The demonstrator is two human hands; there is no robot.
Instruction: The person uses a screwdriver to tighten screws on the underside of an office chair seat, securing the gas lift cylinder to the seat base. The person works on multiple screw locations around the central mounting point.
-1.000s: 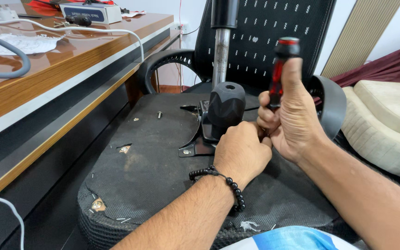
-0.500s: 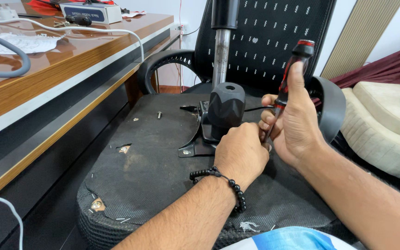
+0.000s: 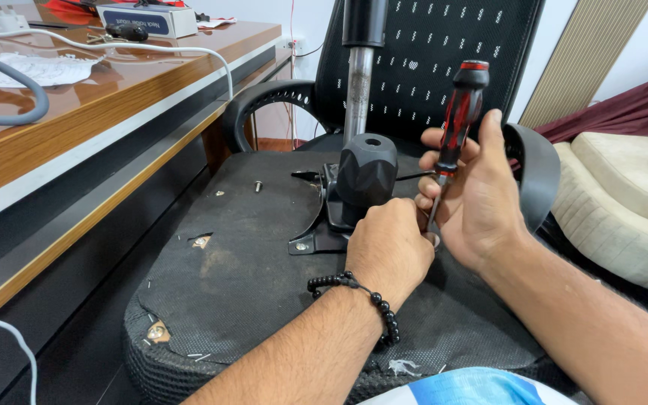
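The right hand (image 3: 481, 202) is wrapped firmly around a screwdriver (image 3: 455, 124) with a red and black handle, thumb pointing up along the grip. The tool stands nearly upright, handle tipped slightly away and to the right, its thin metal shaft running down toward the underside of an upturned office chair seat (image 3: 249, 277). The tip is hidden behind the left hand (image 3: 388, 244), which is curled into a loose fist just beside and touching the right, pressed against the base of the black seat mechanism (image 3: 350, 202); what it grips, if anything, cannot be seen. A string of dark beads (image 3: 369, 300) circles the left wrist. Both hands meet at the right side of the mechanism, the left slightly nearer to it. From the mechanism a metal gas-lift column (image 3: 358, 94) rises straight up. A loose screw (image 3: 258, 185) lies on the seat fabric to the left, well apart from the hands. Behind stands the chair's perforated black backrest (image 3: 444, 60) with curved armrests (image 3: 264, 101). A wooden desk (image 3: 114, 97) with cables runs along the left; a cream cushion (image 3: 624, 210) lies at the right.
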